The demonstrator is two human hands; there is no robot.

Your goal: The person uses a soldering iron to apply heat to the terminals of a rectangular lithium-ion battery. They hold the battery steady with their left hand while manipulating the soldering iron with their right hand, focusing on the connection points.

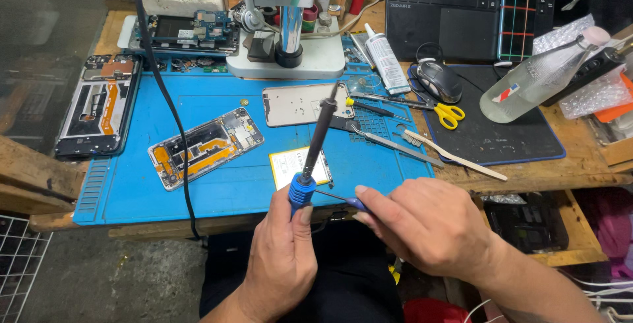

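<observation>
Head view: left hand (280,260) fingers wrap the soldering iron (315,151) at its blue grip, likely light and rigid. Right hand (425,227) fingertips pinch a thin tool (336,197) touching that grip.

- one view only, from a camera worn on the person's head, so no second view shares any part of the scene.
- it looks forward and steeply down over a wooden workbench (587,164) and the blue work mat (231,184) on it.
- close range: the left hand (280,263) and right hand (422,227) fill the near bottom middle, just under the lens.
- the far edge of the frame reaches a microscope stand (287,39) and a laptop (471,6).
- at the near left it takes in the floor (112,277) below the bench edge; at the right, the bench's cluttered end.
</observation>
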